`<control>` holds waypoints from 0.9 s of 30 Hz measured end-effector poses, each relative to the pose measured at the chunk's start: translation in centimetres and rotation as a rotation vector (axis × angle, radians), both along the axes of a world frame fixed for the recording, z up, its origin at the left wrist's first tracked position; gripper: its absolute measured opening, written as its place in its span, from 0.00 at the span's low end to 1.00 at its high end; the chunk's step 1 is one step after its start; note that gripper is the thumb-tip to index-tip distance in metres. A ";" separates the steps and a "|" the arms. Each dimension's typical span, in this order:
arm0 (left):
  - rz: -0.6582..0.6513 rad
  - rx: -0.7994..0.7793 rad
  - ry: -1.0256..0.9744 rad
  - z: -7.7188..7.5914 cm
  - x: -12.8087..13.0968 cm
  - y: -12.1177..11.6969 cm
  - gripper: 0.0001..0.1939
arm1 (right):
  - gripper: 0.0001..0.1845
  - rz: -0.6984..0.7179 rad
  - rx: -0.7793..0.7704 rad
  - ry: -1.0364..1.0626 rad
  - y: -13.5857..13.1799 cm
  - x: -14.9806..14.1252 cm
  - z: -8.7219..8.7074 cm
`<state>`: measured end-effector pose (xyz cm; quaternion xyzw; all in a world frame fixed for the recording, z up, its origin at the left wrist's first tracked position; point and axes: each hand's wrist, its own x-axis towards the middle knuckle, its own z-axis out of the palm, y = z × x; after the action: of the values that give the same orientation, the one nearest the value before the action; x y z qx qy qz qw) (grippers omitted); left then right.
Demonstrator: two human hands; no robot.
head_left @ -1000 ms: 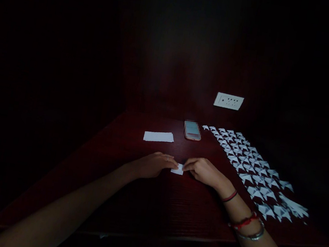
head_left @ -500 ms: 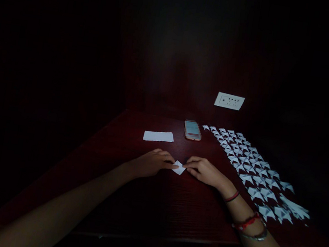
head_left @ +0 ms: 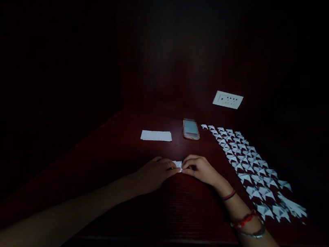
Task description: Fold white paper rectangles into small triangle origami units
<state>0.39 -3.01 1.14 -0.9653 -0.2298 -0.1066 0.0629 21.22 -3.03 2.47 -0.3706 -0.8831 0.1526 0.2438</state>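
Observation:
A small folded piece of white paper point(head_left: 178, 165) lies on the dark red table between my hands, partly covered by fingers. My left hand point(head_left: 157, 174), with a ring on one finger, is closed at the paper's left side, its thumb along the near edge. Pinched at the right side of the paper is my right hand point(head_left: 199, 169), its fingers bent and pressed together. Bands and a bracelet circle my right wrist and forearm. Creases show on the paper's visible top.
A stack of white paper point(head_left: 156, 135) lies beyond my left hand. The phone point(head_left: 191, 129) is at the back. Rows of white folded paper shapes point(head_left: 250, 168) fill the right side, beside some white paper strips point(head_left: 291, 205). A socket panel point(head_left: 227, 100) is on the wall.
My left hand has shifted nearer and its thumb now sits lower at the paper's near edge. The paper, a flat diamond before, now looks folded over and smaller. My right fingers have curled in.

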 end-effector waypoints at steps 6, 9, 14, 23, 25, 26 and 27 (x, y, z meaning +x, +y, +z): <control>-0.032 -0.039 -0.017 -0.1 -0.2 0.4 0.23 | 0.12 -0.162 -0.012 0.102 1.0 0.4 -0.7; -0.029 -0.053 -0.023 0.0 -0.1 0.3 0.22 | 0.10 -0.164 -0.073 0.101 1.3 0.5 -1.2; -0.025 -0.069 -0.033 0.2 -0.2 0.3 0.22 | 0.10 -0.185 -0.175 0.190 1.2 0.1 -1.2; -0.022 -0.069 -0.014 -0.1 -0.4 0.6 0.22 | 0.08 -0.127 -0.218 0.258 1.2 -0.5 -1.2; -0.026 -0.071 -0.016 0.1 -0.4 0.5 0.22 | 0.11 -0.130 -0.224 0.279 1.3 -0.4 -1.3; -0.030 -0.073 -0.016 0.2 -0.4 0.4 0.22 | 0.12 -0.128 -0.229 0.272 1.3 -0.4 -1.3; -0.034 -0.074 -0.018 0.3 -0.4 0.4 0.22 | 0.12 -0.124 -0.230 0.248 1.3 -0.3 -1.2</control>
<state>-0.02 -2.60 1.47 -0.9698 -0.2178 -0.1075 0.0232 20.91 -1.73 1.26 -0.4279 -0.7987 0.2817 0.3157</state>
